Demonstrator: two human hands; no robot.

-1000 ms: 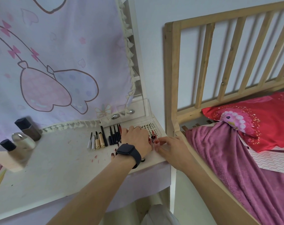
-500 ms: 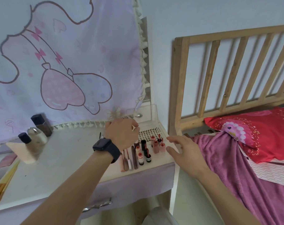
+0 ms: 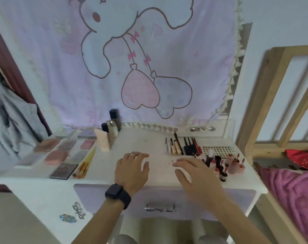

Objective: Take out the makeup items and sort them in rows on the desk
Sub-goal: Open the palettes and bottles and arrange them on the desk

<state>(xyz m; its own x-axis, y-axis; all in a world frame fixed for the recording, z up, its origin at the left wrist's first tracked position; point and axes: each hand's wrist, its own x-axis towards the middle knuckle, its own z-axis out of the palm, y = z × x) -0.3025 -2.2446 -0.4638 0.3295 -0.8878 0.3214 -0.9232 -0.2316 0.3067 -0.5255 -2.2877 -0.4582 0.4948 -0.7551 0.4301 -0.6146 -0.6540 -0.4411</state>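
Note:
Makeup lies sorted on the white desk (image 3: 149,143). A row of pencils and pens (image 3: 183,147) sits at the back right, beside a dotted sticker sheet (image 3: 218,149). Small lipstick and gloss bottles (image 3: 225,166) stand at the right front. Compacts and palettes (image 3: 56,155) and several brushes (image 3: 86,162) lie at the left. Three taller bottles (image 3: 110,131) stand at the back. My left hand (image 3: 132,171), with a ring and a black watch, hovers open over the desk's middle. My right hand (image 3: 195,176) is open beside it, holding nothing.
A pink cartoon cloth (image 3: 132,59) hangs behind the desk. The drawer (image 3: 160,206) below, with a metal handle, is closed. A wooden bed frame (image 3: 273,103) and pink bedding (image 3: 294,196) are at the right. Grey clothing (image 3: 12,120) hangs at the left.
My view swung left and widened to take in the whole desk. Both hands left the small bottles at the right and moved to the desk's middle, empty and spread.

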